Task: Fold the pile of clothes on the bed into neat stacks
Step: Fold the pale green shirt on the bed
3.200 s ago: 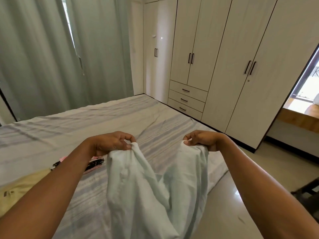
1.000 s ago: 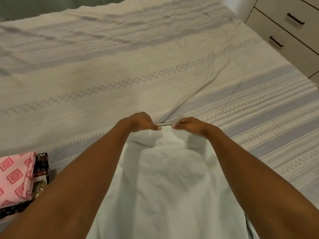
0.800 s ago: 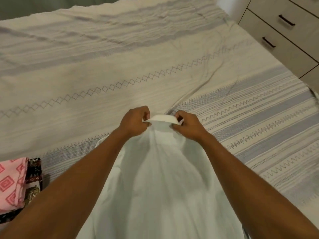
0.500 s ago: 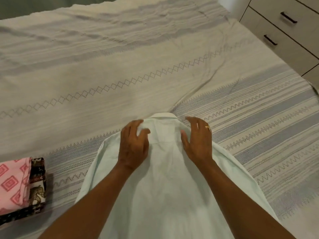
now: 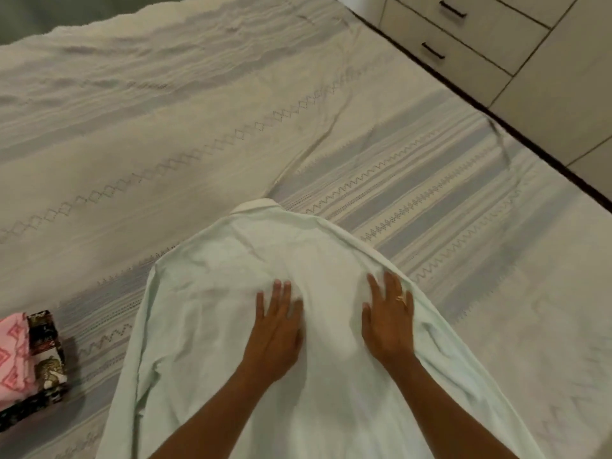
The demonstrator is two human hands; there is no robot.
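A pale mint-white collared shirt [image 5: 212,293] lies spread back-side up on the striped bedsheet [image 5: 165,134], its collar pointing away from me. My left hand [image 5: 276,329] lies flat on the middle of the shirt's back, fingers straight. My right hand [image 5: 387,319], wearing a ring, presses flat near the shirt's right shoulder seam. Neither hand grips the cloth. The shirt's lower part runs out of view at the bottom.
A small stack of folded clothes [image 5: 29,362], pink patterned over black patterned, sits at the left edge of the bed. A wardrobe with drawers [image 5: 470,38] stands beyond the bed's right edge, past a dark gap.
My hands let go of the collar, laid the shirt flat on the bed, and slid from the collar down toward me over its back.
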